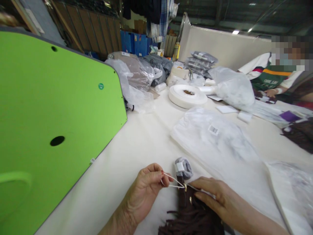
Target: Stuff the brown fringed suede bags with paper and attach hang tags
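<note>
A dark brown fringed bag (186,213) lies at the front of the table, partly hidden under my right hand. My left hand (149,186) pinches a thin white string (172,185), pulled out in a narrow loop. The string's far end meets a gold metal ring (185,187) on the bag. My right hand (217,195) grips the bag's upper edge beside the ring; a thin white edge shows between its fingers. Just beyond the bag sits a plastic-wrapped coil (187,169) with a white band round it, joined to a brown strap.
On the left stands a large green panel (73,107). A clear plastic bag (210,140) with a barcode label spreads over the white table (144,137). Farther back are a white tape roll (179,98) and wrapped packages (200,62). A co-worker (276,78) handles brown items at the right.
</note>
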